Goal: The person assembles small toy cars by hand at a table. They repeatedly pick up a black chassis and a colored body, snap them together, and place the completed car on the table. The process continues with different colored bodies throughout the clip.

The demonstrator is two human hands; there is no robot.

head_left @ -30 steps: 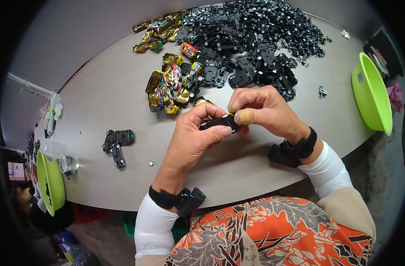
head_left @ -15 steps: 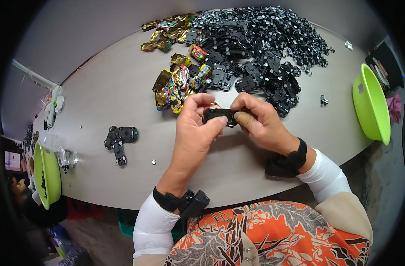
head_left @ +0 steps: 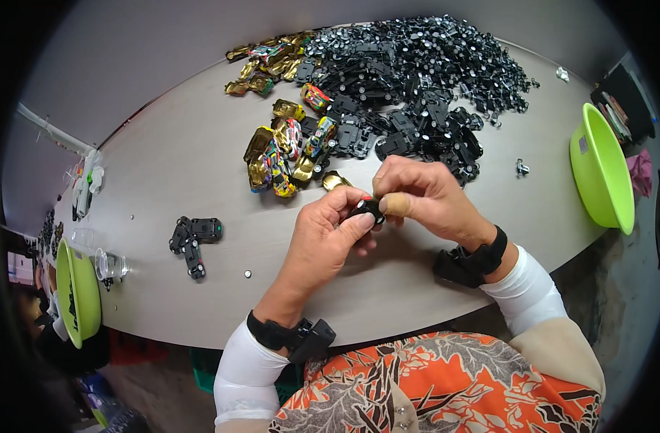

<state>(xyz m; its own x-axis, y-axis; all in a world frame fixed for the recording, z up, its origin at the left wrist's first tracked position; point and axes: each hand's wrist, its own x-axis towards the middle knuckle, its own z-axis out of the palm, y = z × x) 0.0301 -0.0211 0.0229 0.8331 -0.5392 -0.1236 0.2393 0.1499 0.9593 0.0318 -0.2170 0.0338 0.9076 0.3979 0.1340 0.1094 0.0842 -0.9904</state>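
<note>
A small toy car (head_left: 368, 208) with a black underside and a bit of red is gripped between the thumb and fingers of my left hand (head_left: 328, 229). At the car's right end, my right hand (head_left: 421, 195) is closed in a pinch, thumb against forefinger. Whatever lies between those fingertips is hidden. Just beyond my left fingers a gold car body (head_left: 335, 180) rests on the table. Farther off to the left is a cluster of gold and colourful printed car bodies (head_left: 283, 155).
Black car bases and wheel sets form a large heap (head_left: 416, 72) at the back. Several black cars (head_left: 193, 242) lie at left, near a loose wheel (head_left: 247, 273). A clear cup (head_left: 111, 265) and green basins (head_left: 81, 296) (head_left: 600, 169) flank the table. One wheel set (head_left: 522, 167) sits at right.
The toy car has turned in my left hand, now showing its end and some red. Both hands have shifted slightly, and the gold body beyond my left fingers has come into view.
</note>
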